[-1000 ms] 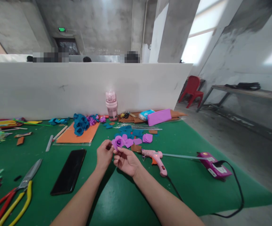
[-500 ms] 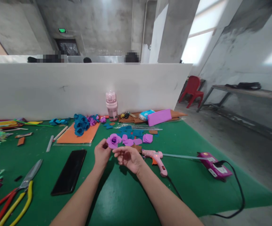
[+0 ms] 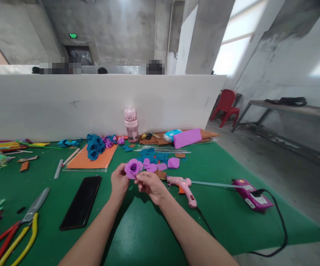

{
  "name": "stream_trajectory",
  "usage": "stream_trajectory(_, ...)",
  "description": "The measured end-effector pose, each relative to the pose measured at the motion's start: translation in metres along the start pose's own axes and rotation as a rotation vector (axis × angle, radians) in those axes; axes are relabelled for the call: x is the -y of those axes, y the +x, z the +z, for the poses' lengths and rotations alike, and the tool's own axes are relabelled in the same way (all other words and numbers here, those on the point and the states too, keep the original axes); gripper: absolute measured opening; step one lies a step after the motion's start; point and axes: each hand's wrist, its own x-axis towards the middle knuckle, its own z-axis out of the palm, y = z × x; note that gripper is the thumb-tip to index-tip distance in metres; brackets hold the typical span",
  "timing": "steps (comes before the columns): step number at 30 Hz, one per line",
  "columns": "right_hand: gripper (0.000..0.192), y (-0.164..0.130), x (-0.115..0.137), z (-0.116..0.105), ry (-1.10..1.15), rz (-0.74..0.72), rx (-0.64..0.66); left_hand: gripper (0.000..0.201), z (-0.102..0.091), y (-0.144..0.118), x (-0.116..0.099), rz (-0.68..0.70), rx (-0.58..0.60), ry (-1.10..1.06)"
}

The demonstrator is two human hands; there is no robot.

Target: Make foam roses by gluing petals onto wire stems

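Note:
A purple rose [image 3: 134, 168], apparently of foam or paper, is held above the green table. My left hand [image 3: 120, 179] is closed on its left side. The fingertips of my right hand [image 3: 151, 186] pinch the rose's lower right edge. Just beyond it lie loose purple petals [image 3: 150, 167] and a small stack of purple petals [image 3: 173, 163]. To the right of my right hand, a pink glue gun [image 3: 184, 186] rests on its side, with a clear glue stick [image 3: 215, 184] out of its back. The rose's underside is hidden.
A black phone [image 3: 81, 202] and red-and-yellow-handled scissors [image 3: 31, 218] lie to the left. Behind are blue roses [image 3: 94, 146] on an orange sheet [image 3: 93, 162], a pink bottle [image 3: 132, 125] and a white partition [image 3: 98, 103]. A corded purple power strip [image 3: 252, 195] sits at right.
My right hand's fingers, held out flat before, have closed on the rose's lower edge. The rose has tipped slightly toward me. My left hand keeps its hold.

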Motion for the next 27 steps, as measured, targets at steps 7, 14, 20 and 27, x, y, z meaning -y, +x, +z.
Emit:
stream_trajectory(7,0.018,-0.0017,0.0086,-0.0033,0.167,-0.072,-0.056,0.007,-0.0006,0.002,0.0048,0.034,-0.021,0.028)
stream_trajectory(14,0.024,-0.0022,0.0104,-0.0013,-0.173,-0.16,-0.107,0.011,-0.0013,0.0026,0.0104,0.062,-0.002,0.067)
stream_trajectory(20,0.022,-0.0029,0.0102,0.0018,-0.208,-0.162,-0.123,0.014,-0.0019,0.0017,0.0071,0.085,0.002,0.127)
stream_trajectory(27,0.018,-0.0026,0.0096,0.0015,-0.191,-0.179,-0.144,0.011,-0.0015,0.001,0.0037,0.082,0.01,0.157)
